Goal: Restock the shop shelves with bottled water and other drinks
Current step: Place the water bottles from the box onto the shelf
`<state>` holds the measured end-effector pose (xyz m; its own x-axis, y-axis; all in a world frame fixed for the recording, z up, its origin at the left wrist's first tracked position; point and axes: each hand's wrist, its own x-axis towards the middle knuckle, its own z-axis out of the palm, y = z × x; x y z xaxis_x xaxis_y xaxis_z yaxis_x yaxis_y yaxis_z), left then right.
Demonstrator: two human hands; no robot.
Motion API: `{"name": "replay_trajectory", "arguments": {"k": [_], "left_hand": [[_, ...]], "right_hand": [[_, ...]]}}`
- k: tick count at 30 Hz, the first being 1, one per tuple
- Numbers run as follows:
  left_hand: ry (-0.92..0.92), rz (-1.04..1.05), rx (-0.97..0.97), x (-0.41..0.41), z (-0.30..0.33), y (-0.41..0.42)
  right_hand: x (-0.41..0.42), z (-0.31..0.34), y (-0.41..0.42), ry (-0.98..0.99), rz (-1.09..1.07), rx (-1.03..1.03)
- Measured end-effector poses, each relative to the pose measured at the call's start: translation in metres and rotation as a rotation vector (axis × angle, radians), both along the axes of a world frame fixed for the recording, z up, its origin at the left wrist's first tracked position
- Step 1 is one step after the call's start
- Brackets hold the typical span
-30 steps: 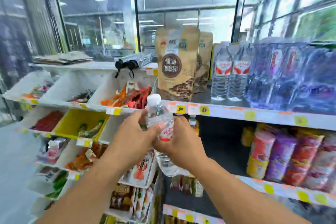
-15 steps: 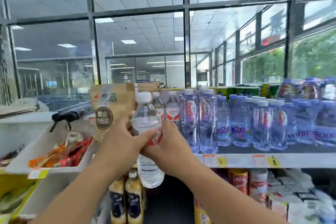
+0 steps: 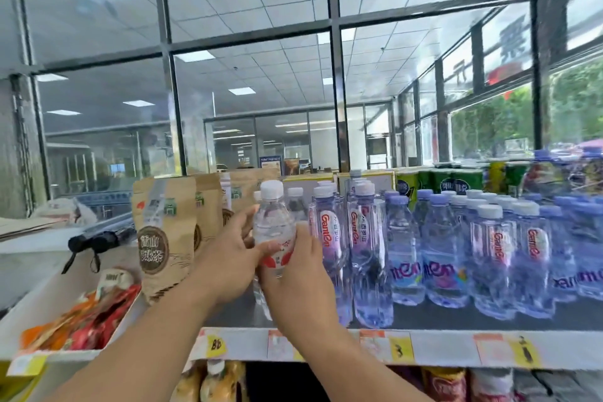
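**Two-hand hold on water bottle, over top shelf, not seated yet**

Left hand [image 3: 228, 258] wraps the label band of the clear water bottle [image 3: 273, 232] from the left, thumb across the front. Right hand [image 3: 298, 271] cups it from the right and a bit lower, fingers curled round the body. Both are gripping the same bottle. White cap up, bottle roughly upright.

Position: above the front-left part of the top shelf [image 3: 424, 349]. Base is hidden behind the hands, so can't tell if it's touching down.

Neighbours: brown tea pouches [image 3: 164, 238] just left, row of Ganten bottles [image 3: 329, 238] just right. The slot between them looks tight.

Risks, as I read it:
- Right knuckles sit almost against the nearest Ganten bottle. Pushing in could knock it and domino the row behind.
- Thin-walled bottle: squeezing hard will flex it, and it could slip on release.
- Releasing before the base is flat, close to the front edge, means it could tip off toward the lower shelves.
- Left wrist could nudge a pouch over on the way out.
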<state>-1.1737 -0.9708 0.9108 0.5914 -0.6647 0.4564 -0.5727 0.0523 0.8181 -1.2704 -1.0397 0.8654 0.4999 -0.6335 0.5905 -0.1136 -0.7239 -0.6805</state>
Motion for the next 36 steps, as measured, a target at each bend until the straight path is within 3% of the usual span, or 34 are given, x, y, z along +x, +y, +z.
{"name": "replay_trajectory", "arguments": {"k": [5, 11, 14, 20, 25, 31, 36], "left_hand": [[0.098, -0.093, 0.028, 0.014, -0.012, -0.027], [0.070, -0.121, 0.083, 0.021, -0.018, -0.044], [0.070, -0.063, 0.051, 0.019, -0.019, -0.045], [-0.112, 0.082, 0.068, 0.007, -0.022, -0.044], [-0.165, 0.182, 0.186, 0.003, -0.027, -0.039], [0.097, 0.045, 0.305, 0.000, -0.041, -0.027], [0.198, 0.043, 0.260, 0.000, -0.047, -0.032]], "right_hand": [[-0.004, -0.027, -0.011, 0.042, -0.017, -0.034], [-0.011, -0.036, -0.024, 0.071, 0.074, 0.002], [-0.014, -0.032, -0.030, 0.047, 0.097, 0.028], [-0.020, -0.012, -0.034, -0.005, 0.167, 0.052], [-0.023, -0.007, -0.027, 0.002, 0.181, 0.089], [-0.006, -0.012, -0.020, 0.160, 0.198, 0.205], [0.001, -0.018, -0.020, 0.218, 0.190, 0.238]]}}
